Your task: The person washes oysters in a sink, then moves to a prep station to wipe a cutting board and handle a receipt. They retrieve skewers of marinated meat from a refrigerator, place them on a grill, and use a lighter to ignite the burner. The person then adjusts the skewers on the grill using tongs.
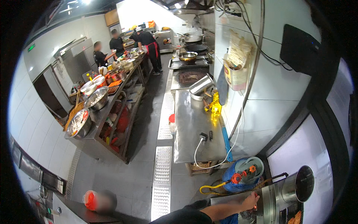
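Observation:
My left hand (249, 201) is at the lower right, its bare forearm coming out of a black sleeve. Its curled fingers are at the front panel of a steel cooking appliance (268, 205), beside a small glowing red light (255, 207). Whether the fingers grip a control there is hidden. A tall steel pot (298, 183) stands behind the panel. Browned food (295, 217) shows at the bottom right corner. Just beyond the hand is a blue gas cylinder (237, 176) with an orange regulator (236, 178) and a yellow hose (211, 188). My right hand is out of view.
A steel table (193, 126) carries a charger (203, 136) with a white cable, a blue-handled tool (226, 142) and gold foil (215, 106). Bowls (79, 123) line the left counter (96, 131). A red-and-grey bucket (91, 200) is low left. Several people (148, 42) stand further back.

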Motion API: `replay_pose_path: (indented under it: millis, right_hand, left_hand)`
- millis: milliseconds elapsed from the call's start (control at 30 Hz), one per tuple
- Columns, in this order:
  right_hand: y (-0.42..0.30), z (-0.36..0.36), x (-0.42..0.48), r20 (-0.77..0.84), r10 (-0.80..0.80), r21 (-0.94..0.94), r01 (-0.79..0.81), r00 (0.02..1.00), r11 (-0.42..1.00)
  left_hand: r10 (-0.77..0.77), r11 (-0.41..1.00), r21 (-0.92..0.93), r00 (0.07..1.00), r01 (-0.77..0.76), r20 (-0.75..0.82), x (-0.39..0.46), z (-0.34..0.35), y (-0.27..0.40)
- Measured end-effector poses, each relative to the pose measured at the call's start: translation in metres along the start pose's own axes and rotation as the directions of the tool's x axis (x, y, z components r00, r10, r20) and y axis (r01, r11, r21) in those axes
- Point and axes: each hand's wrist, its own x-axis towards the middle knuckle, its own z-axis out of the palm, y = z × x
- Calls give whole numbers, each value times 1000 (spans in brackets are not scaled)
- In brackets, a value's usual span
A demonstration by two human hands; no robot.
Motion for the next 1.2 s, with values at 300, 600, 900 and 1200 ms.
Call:
replay_pose_path:
  millis: [300, 600, 900, 1200]
  right_hand:
    - [-32, -54, -14, 34, 202, 83, -204, 979, 975]
    - [-25, -47, -10, 53, 185, 85, -189, 981, 978]
    - [-26, -49, -10, 40, 212, 95, -215, 976, 972]
    - [-38, -53, -23, -8, 285, 131, -281, 959, 951]
  left_hand:
    - [-314, 948, -109, 934, 299, -172, 1, 32, 41]
    - [-504, 863, -183, 821, 470, -269, 11, 24, 36]
    - [-267, 962, -117, 945, 248, -189, -4, 18, 38]
    - [22, 999, 50, 918, -2, -396, -7, 47, 35]
